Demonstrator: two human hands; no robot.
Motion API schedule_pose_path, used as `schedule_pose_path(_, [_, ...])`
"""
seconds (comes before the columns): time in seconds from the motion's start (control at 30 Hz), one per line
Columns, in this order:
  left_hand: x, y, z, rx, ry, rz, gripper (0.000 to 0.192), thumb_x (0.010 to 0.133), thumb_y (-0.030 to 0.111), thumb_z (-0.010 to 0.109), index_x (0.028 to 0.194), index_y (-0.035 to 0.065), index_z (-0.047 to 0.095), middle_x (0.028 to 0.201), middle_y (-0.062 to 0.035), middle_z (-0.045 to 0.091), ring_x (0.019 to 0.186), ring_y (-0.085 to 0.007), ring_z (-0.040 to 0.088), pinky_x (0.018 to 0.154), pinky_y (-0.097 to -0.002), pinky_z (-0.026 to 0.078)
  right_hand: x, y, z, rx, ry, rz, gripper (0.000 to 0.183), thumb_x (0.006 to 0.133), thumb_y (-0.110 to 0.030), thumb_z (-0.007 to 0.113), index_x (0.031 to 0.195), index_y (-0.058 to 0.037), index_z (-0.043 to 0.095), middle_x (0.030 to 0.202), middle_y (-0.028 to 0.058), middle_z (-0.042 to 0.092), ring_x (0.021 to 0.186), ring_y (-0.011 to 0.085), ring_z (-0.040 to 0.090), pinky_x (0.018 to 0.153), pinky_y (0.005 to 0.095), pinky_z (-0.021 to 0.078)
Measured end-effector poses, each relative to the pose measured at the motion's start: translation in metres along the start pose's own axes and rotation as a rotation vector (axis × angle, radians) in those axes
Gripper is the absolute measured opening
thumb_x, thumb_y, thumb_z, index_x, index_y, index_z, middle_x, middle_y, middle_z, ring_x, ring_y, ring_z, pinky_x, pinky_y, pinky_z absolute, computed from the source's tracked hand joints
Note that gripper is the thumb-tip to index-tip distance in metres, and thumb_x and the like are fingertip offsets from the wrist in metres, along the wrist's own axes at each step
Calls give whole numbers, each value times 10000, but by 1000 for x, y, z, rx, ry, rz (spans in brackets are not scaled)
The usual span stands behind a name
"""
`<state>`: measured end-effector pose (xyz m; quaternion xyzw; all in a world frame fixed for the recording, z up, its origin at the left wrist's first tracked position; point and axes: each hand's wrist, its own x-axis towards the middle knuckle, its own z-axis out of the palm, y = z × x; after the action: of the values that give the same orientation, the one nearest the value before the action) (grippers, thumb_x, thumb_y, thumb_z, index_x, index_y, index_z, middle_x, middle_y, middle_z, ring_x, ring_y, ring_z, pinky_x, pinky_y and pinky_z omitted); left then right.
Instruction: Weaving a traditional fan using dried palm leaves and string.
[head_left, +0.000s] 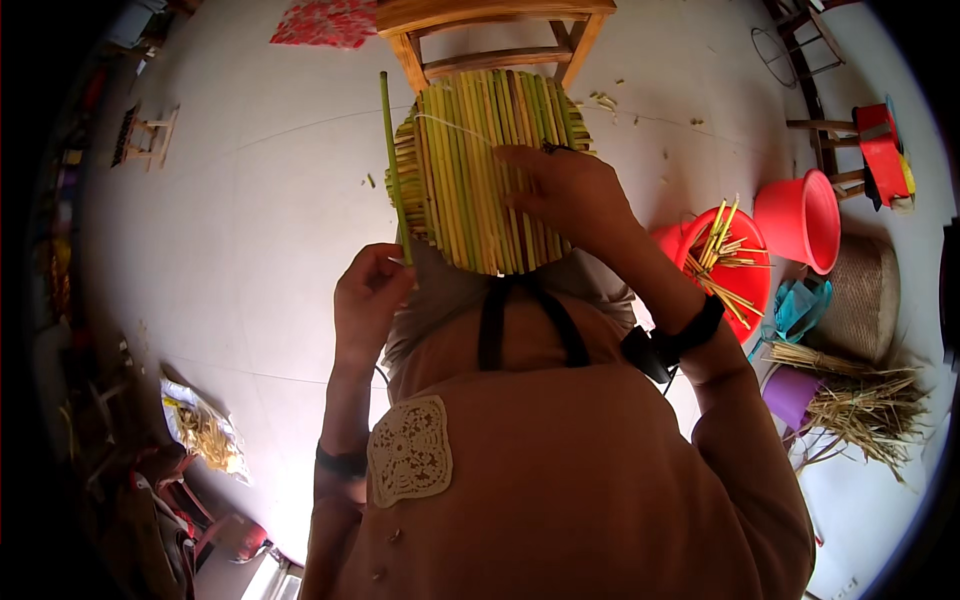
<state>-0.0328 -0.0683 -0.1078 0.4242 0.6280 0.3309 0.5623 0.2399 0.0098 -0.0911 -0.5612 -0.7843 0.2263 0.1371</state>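
Observation:
A round mat of green and yellow plant stalks (465, 180) lies on the lap, its far edge near a wooden chair. Its upper stalks run away from the body, with crosswise stalks showing beneath at the left. My right hand (570, 191) rests on the mat's right part, thumb and forefinger near a pale cord (454, 126) that runs over the stalks. At the mat's left side, my left hand (373, 289) pinches the near end of a long green stalk (390, 150), which points away from me. A small white bit shows at those fingertips.
Beyond the mat stands the wooden chair (495, 56). On the right are a red bucket of cut stalks (761, 262), another red bucket (821, 221), a woven basket (862, 300) and dry straw (862, 412). A small stool (154, 135) and a bag (202, 427) lie left.

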Motion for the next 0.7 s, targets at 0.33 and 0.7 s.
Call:
schedule_pose_path(0.33, [-8, -1, -4, -11, 20, 22, 229, 891, 68, 663, 1107, 10, 615, 795, -25, 652, 691, -73, 598, 613, -227, 505, -4, 8, -40, 462, 394, 184, 128, 938, -121, 612, 1002, -13, 637, 691, 63, 590, 616, 92, 534, 589, 267, 443])
schedule_pose_path(0.7, [-5, -8, -4, 2, 26, 31, 230, 884, 60, 675, 1103, 8, 627, 795, -19, 650, 698, -65, 595, 604, -219, 493, 19, 3, -60, 983, 651, 146, 149, 977, -121, 606, 1079, -35, 672, 847, 21, 677, 669, 46, 546, 554, 187, 382])
